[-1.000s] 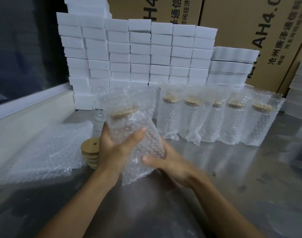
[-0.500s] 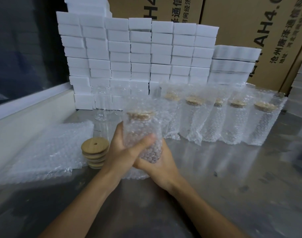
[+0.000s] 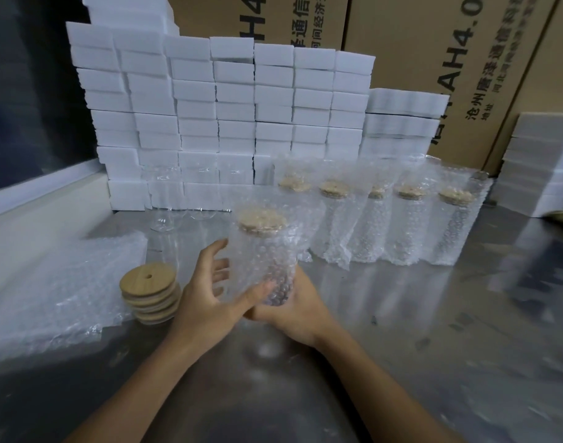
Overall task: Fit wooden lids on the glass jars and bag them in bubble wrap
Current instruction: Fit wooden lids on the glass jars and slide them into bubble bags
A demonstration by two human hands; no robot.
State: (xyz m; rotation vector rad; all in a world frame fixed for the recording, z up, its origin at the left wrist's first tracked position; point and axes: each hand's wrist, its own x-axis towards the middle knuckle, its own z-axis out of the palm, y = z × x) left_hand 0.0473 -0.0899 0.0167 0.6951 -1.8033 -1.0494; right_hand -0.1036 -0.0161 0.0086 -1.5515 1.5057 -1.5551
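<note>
Right hand [image 3: 293, 310] cupping bagged jar [image 3: 262, 260] (lid on), left hand [image 3: 206, 298] fingers spread, beside lid stack [image 3: 150, 292]

Grey metal tabletop [image 3: 433, 330], glossy, with soft reflections; white foam blocks [image 3: 229, 110] stacked in columns along its far edge; brown cardboard cartons [image 3: 411, 43] printed with black characters behind; dark window pane [image 3: 27, 91] at left above a white ledge [image 3: 40, 187].

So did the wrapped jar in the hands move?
Yes. The bagged jar has gone from tilted to upright and shifted right, away from the stack of wooden lids and toward the row of bagged jars.
</note>
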